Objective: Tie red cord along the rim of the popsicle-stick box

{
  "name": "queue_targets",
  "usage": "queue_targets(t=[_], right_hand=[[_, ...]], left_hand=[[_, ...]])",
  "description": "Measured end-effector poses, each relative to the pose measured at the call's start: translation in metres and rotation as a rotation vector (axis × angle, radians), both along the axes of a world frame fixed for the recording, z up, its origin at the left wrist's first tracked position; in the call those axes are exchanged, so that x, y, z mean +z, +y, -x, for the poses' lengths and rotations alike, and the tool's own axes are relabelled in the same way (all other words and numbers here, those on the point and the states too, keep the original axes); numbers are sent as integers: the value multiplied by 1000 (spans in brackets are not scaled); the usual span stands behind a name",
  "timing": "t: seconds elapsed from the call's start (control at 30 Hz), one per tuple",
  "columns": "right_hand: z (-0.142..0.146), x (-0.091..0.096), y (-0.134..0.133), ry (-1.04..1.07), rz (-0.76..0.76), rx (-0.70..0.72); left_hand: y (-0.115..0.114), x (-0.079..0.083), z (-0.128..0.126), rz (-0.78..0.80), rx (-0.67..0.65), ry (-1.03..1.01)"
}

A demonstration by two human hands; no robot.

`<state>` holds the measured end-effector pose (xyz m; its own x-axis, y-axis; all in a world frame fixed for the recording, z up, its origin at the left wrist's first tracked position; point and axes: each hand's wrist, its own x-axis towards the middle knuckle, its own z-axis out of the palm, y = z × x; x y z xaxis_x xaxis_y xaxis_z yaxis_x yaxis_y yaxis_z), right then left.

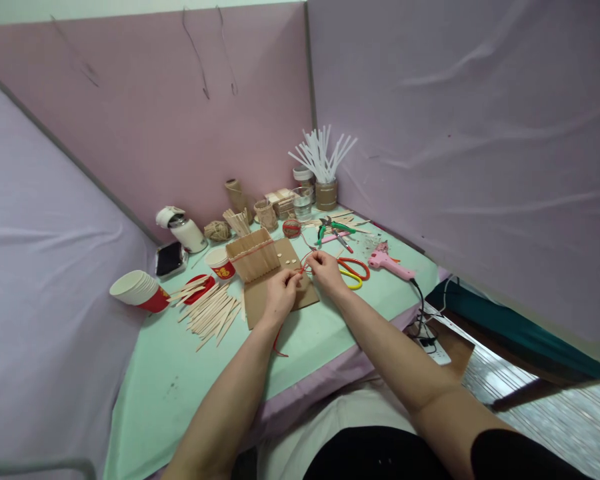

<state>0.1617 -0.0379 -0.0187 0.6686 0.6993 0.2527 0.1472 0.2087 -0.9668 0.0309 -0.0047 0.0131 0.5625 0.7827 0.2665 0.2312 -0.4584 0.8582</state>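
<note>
Red string (279,348) runs between my two hands above a cardboard sheet (257,307), and a loose end trails onto the table below my left wrist. My left hand (281,291) pinches the string. Close beside it, my right hand (325,270) also pinches the string, with a loop showing between the fingertips. Behind my left hand, a box made of wooden sticks (253,255) stands on the cardboard, a red line across its side. A few small pale pieces (291,261) lie on the sheet. A ball of red string (291,228) rests farther back.
Scissors (353,279), green-handled pliers (336,229) and a pink glue gun (391,261) with a cord lie to the right. Loose wooden sticks (213,313), stacked paper cups (139,291) and a bottle (187,233) are at left. White glue sticks (323,157) stand in back.
</note>
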Motion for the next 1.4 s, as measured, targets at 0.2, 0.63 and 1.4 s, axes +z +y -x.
queue_targets(t=[0.2, 0.63, 1.4], right_hand=[[1, 2, 0, 62, -18, 106], [4, 5, -1, -94, -55, 233], [5, 6, -6, -270, -55, 295]], left_hand=[[7, -13, -4, 185, 7, -49], [11, -11, -2, 249, 31, -116], [11, -6, -1, 603, -123, -380]])
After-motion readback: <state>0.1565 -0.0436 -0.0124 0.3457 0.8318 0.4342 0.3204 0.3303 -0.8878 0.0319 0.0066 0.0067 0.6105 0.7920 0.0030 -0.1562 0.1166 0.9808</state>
